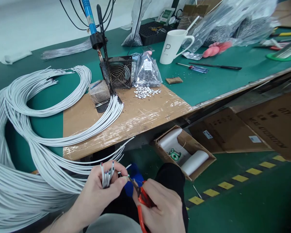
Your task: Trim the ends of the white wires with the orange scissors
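Observation:
Low in the middle, my left hand point(103, 184) is closed round a small bunch of white cables point(107, 176), whose dark and coloured tips poke up between the fingers. One cable end is pinched out between thumb and index finger. My right hand point(162, 204) grips red-handled scissors point(142, 195), their dark blades pointing left at that cable end; whether they touch it I cannot tell. Large coils of white cable point(26, 106) fill the left side. One bundle point(106, 119) runs across the cardboard to the foot of a stand with a blue-handled soldering iron point(89, 16).
A cardboard sheet point(145, 113) covers the green bench's front edge. On it lie small metal parts point(145, 92) beside a fan point(118, 74) and a plastic bag point(147, 69). A white mug point(173, 47) and screwdriver point(195, 68) stand behind. An open carton point(199, 174) sits below.

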### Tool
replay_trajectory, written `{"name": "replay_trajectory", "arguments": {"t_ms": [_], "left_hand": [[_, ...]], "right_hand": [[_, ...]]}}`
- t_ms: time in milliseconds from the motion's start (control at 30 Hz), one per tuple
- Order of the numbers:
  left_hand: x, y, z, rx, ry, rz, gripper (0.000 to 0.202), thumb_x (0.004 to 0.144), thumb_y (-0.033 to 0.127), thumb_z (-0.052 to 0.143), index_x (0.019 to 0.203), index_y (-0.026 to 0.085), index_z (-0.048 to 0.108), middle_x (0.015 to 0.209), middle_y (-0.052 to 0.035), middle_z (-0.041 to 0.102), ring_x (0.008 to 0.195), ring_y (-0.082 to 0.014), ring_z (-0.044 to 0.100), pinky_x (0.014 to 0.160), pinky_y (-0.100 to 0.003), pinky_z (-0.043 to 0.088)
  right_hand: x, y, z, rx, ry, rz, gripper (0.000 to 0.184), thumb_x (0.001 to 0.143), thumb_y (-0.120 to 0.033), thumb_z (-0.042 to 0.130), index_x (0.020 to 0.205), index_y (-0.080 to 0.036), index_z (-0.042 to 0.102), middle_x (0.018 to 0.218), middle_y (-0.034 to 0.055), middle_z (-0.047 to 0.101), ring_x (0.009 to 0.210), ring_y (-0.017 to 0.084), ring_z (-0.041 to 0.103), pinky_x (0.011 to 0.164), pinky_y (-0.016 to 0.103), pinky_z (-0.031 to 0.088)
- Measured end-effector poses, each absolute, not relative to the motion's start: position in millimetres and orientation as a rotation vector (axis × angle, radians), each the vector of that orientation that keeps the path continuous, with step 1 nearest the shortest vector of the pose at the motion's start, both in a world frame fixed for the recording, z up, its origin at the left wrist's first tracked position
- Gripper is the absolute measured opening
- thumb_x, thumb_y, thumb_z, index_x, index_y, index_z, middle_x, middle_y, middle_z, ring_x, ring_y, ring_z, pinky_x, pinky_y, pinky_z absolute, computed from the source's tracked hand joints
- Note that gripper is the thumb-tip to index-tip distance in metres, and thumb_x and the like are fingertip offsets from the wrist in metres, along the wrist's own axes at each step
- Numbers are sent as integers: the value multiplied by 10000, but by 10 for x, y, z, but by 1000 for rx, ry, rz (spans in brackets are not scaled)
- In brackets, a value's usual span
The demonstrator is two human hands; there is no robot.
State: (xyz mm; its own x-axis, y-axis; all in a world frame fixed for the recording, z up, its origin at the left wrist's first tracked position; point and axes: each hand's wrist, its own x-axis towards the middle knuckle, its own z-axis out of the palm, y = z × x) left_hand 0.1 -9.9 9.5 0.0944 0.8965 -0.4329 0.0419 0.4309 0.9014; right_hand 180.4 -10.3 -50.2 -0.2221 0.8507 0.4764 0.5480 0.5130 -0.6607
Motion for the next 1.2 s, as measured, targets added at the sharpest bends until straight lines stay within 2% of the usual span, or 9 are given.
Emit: {"name": "replay_trajectory", "arguments": {"t_ms": [333,467,533,567,733,867,967,1067,1200], "left_hand": [[63,-90,125,913,1348,878,177,950,364,698,899,194,704,573,105,272,547,-110,192,506,-255,168],[39,-113,124,857,1329,893,229,921,409,745,867,189,713,561,113,248,536,-101,171,502,-255,143],[24,-131,112,810,1353,881,276,880,434,793,819,177,713,547,119,238,535,-94,160,510,-255,132],[16,-136,106,789,1365,871,299,864,452,809,810,173,716,541,119,247,532,-91,160,511,-254,128],[-22,-109,89,714,1292,842,386,882,564,760,883,178,754,501,83,417,464,-70,226,468,-240,138],[-51,-52,91,737,1211,801,438,916,572,719,839,145,778,514,44,512,426,-41,184,442,-247,94],[-64,-19,90,753,1180,767,447,937,559,705,828,133,785,539,35,524,427,-33,202,435,-242,83],[-77,0,89,721,1160,783,387,922,519,746,831,143,759,658,18,591,421,-16,261,409,-213,102],[-98,19,106,707,1166,860,331,878,442,818,798,143,700,781,-5,669,399,13,350,410,-185,147]], "right_hand": [[1468,-262,-790,-1171,-1485,802,363,800,-51,624,592,-203,369,588,-71,302,499,67,260,447,234,199],[1594,-45,-664,-1255,-924,971,476,830,-217,734,496,-209,395,460,-71,350,415,71,291,403,240,226],[1764,82,-620,-1275,-778,924,563,884,-320,721,469,-224,353,404,-72,339,374,79,309,391,242,259],[1850,122,-618,-1290,-737,902,583,852,-317,770,454,-222,355,399,-68,361,375,82,337,405,245,286],[2032,49,-764,-1464,-857,997,553,863,-417,790,455,-202,484,410,-34,434,412,99,372,415,257,276],[1971,-51,-792,-1528,-949,952,517,888,-442,756,515,-195,497,462,-40,406,450,96,332,448,274,227],[1951,-58,-710,-1571,-1037,868,509,923,-425,713,546,-203,454,504,-52,330,483,95,285,465,284,187],[1952,-50,-643,-1520,-1231,838,527,952,-370,670,573,-217,338,581,-57,261,523,94,233,471,283,180],[1925,-52,-623,-1343,-1538,789,469,950,-227,639,646,-229,281,638,-61,273,531,89,259,459,255,222]]}}
